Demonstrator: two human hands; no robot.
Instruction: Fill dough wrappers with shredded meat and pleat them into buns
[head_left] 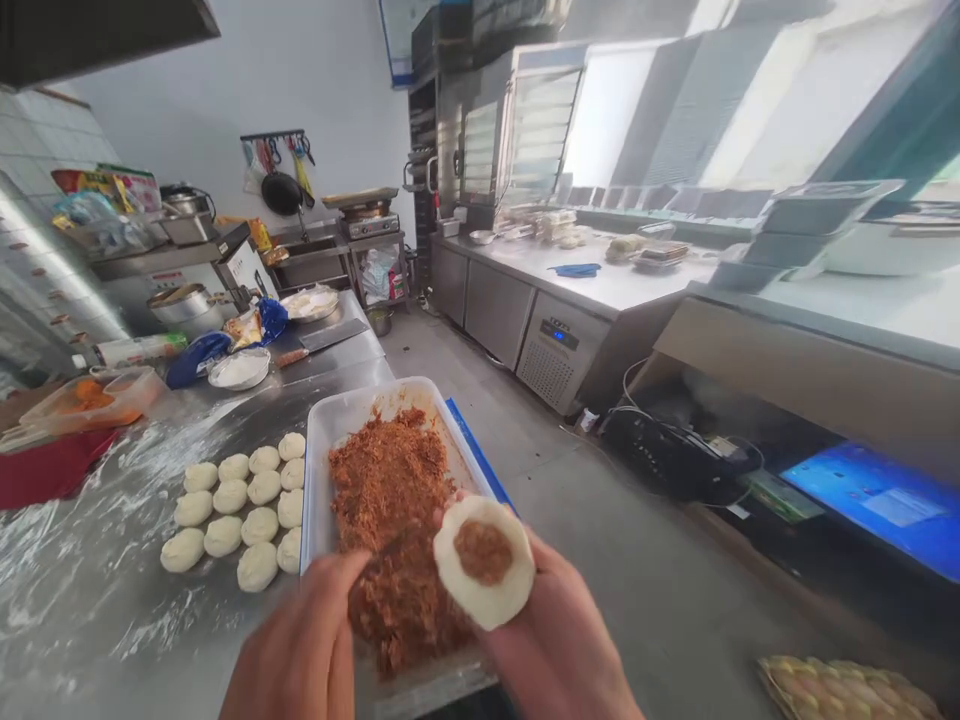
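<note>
My right hand point(566, 630) cups a round, pale dough wrapper point(454, 575) from below, over the right edge of the tub. A patch of reddish-brown filling point(484, 552) lies in the wrapper's middle. My left hand point(300, 640), blurred by motion, is closed at the left front of the tub. A dark, blurred shape coated in filling extends from its fingers; I cannot tell what it is. Between and beyond both hands stands the white plastic tub point(319, 440), holding a mass of minced filling point(394, 465).
Rows of dough pieces point(223, 536) sit on the floured steel table point(97, 620) left of the tub. Behind them are a bowl of flour point(240, 370), a cleaver point(330, 338) and a red cloth point(52, 468). A tray of yellowish items point(847, 690) is at the lower right.
</note>
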